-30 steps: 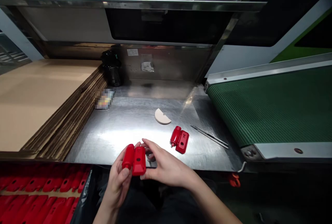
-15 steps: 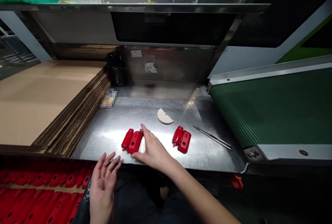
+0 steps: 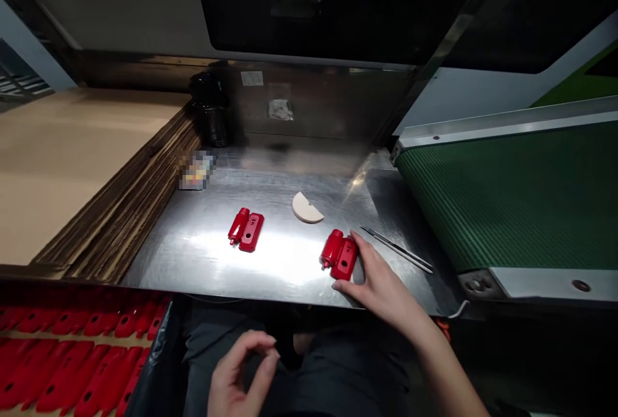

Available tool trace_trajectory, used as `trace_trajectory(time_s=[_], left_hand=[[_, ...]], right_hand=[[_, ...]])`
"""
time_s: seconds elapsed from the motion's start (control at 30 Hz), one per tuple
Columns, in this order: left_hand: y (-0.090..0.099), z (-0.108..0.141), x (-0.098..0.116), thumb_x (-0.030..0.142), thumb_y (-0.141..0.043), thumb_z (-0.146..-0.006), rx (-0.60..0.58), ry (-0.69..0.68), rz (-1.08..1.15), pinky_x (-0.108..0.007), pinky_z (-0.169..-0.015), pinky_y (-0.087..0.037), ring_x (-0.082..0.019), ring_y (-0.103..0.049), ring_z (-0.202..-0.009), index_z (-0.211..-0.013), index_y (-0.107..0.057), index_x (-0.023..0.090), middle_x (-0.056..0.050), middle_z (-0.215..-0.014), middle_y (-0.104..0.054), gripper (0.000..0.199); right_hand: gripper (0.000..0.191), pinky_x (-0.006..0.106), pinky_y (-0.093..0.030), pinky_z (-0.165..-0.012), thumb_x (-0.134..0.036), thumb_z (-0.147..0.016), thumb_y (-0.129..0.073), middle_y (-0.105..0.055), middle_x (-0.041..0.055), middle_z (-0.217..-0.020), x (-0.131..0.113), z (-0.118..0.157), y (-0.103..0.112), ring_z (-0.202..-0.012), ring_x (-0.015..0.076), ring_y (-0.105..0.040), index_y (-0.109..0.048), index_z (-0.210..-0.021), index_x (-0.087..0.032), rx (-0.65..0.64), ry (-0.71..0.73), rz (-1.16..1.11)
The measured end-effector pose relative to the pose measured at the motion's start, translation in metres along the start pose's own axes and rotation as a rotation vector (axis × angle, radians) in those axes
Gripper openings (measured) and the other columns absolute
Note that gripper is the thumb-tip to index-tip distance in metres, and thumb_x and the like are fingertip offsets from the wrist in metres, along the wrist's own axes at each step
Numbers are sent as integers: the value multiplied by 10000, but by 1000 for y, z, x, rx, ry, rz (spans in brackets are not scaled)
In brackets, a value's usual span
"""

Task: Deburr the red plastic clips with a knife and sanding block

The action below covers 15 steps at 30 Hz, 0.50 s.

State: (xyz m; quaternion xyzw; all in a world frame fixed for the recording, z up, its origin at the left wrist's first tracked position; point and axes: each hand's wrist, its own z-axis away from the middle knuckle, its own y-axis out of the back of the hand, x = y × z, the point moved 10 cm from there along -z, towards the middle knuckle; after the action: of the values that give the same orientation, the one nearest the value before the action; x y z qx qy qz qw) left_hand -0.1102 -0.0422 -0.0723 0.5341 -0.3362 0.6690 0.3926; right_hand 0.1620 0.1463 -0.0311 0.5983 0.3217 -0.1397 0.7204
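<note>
My right hand (image 3: 381, 282) is closed around the right-hand red plastic part (image 3: 344, 259), thumb at its near edge and fingertips at its far side. That part lies on the metal table beside a red cylinder-shaped piece (image 3: 332, 248) with a small nozzle-like tip. A similar red pair, a cylinder-shaped piece (image 3: 239, 227) and a flat part with a round hole (image 3: 252, 232), lies farther left, untouched. Over my lap, below the table edge, hangs my left hand (image 3: 244, 375). Its fingers are loosely curled, a little apart from the thumb, with nothing between them.
A white half-disc (image 3: 306, 208) and slim tweezers (image 3: 398, 250) lie on the metal table (image 3: 203, 256). Stacked cardboard (image 3: 96, 140) stands at left, a green conveyor belt (image 3: 521, 198) at right. Rows of red parts (image 3: 62, 372) fill a box at lower left.
My right hand has left the left red pair and moved right onto the other one. The left pair sits farther from the table edge. My left hand has shifted right and lower, fingers curling.
</note>
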Motion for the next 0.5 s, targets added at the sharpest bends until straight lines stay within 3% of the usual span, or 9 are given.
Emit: trace_trajectory(time_s=[0.07, 0.13, 0.23, 0.3, 0.4, 0.5], left_hand=[[-26, -5, 8, 545, -883, -821, -90, -2, 27, -267, -793, -606, -221, -723, -791, -877, -837, 232, -69, -861, -759, 322], [-46, -12, 12, 537, -906, -807, -157, 20, 140, -271, -847, -606, -238, -744, -912, -1031, -837, 244, -91, -1009, -784, 376], [-72, -16, 16, 608, -994, -651, -323, 57, 377, -372, -1121, -547, -353, -648, -1348, -1446, -677, 287, -151, -1452, -690, 914], [-86, -11, 16, 664, -1010, -563, -478, 106, 483, -488, -1250, -440, -434, -513, -1498, -1556, -569, 290, -178, -1592, -579, 1149], [-86, -2, 10, 691, -1029, -451, -553, 157, 474, -570, -1276, -390, -492, -499, -1498, -1554, -558, 290, -204, -1596, -568, 1265], [-72, 0, 7, 704, -1036, -406, -432, 165, 436, -566, -1251, -429, -506, -517, -1479, -1514, -590, 263, -214, -1557, -602, 1273]], right_hand=[[979, 589, -358, -1276, -464, -857, -756, -425, 214, -1670, -2, 12, 0, -1546, 371, -428, -270, -1660, -185, 76, 17, -55], [1002, 594, -352, -1279, -443, -860, -761, -429, 190, -1671, -15, 30, -9, -1549, 358, -430, -220, -1678, -236, 77, 24, -187], [1185, 590, -294, -1311, -468, -783, -858, -385, 167, -1714, -44, 66, -47, -1592, 353, -369, -139, -1707, -285, -162, 5, -482], [1296, 569, -262, -1327, -499, -698, -926, -338, 167, -1744, -61, 88, -70, -1616, 361, -321, -156, -1715, -267, -313, -26, -631], [1369, 539, -266, -1328, -512, -634, -967, -321, 178, -1750, -71, 100, -83, -1618, 363, -314, -184, -1719, -225, -365, -80, -731], [1368, 534, -256, -1331, -476, -619, -973, -343, 194, -1736, -76, 98, -87, -1609, 364, -332, -205, -1715, -188, -402, -78, -703]])
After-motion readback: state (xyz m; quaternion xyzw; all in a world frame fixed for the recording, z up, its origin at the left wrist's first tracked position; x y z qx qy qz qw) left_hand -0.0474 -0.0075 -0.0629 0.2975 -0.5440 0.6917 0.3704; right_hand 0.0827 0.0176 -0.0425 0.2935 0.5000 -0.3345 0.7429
